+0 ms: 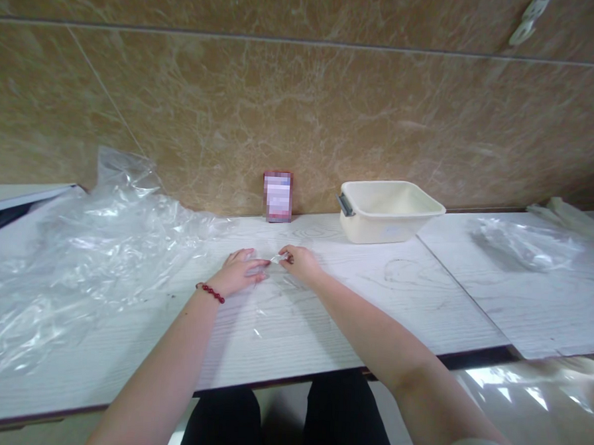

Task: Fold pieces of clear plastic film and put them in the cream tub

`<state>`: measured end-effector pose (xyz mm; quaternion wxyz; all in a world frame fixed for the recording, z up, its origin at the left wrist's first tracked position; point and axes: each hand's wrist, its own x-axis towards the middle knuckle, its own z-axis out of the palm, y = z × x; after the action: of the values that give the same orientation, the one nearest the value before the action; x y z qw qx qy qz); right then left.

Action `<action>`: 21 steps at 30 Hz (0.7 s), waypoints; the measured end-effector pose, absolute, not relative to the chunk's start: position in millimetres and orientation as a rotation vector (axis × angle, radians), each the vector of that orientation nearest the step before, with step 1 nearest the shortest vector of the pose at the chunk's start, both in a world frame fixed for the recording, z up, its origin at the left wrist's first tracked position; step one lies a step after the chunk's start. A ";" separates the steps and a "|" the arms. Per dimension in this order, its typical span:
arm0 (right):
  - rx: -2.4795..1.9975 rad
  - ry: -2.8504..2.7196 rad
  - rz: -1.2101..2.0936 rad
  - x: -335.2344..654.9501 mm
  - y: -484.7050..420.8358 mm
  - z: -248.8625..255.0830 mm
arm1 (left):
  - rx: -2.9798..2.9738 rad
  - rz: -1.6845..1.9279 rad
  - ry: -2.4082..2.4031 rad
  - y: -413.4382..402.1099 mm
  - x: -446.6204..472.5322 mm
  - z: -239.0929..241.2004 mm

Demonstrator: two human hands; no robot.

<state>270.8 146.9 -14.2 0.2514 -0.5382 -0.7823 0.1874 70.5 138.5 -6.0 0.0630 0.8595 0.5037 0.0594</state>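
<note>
A clear plastic bag [257,332] lies flat on the white wood-grain table, its outline hard to make out. My right hand [301,264] pinches a crumpled bit of it between thumb and fingers. Beside that spot my left hand [242,273], with a red bead bracelet at the wrist, rests with fingers spread and fingertips on the plastic. The left forefinger reaches close to the pinched bit. A loose heap of clear plastic bags [111,239] spreads over the table to the left of my left hand.
Against the marbled wall lean a small red-edged card-like thing [278,197] with a blurred face and a cream plastic tub [389,228] with a grey handle. More clear plastic [529,245] lies at the far right. The table's front edge [279,381] runs just before my knees.
</note>
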 end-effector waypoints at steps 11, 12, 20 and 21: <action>-1.457 -2.158 0.452 274.5 149.4 -12.1 | 2.511 -0.045 1.523 133.4 67.3 2.1; -1.459 -2.162 0.450 274.6 149.6 -12.0 | 2.499 -0.066 1.524 133.1 66.8 2.4; -1.465 -2.231 0.442 274.3 149.9 -9.1 | 2.418 -0.191 1.565 131.7 62.7 3.9; -1.467 -2.241 0.430 274.2 149.9 -8.7 | 2.418 -0.181 1.569 131.9 63.0 3.9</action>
<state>274.2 149.9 -8.7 0.2127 -0.5285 -0.8072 0.1548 63.0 131.9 3.9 0.1263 0.8306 0.5388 -0.0622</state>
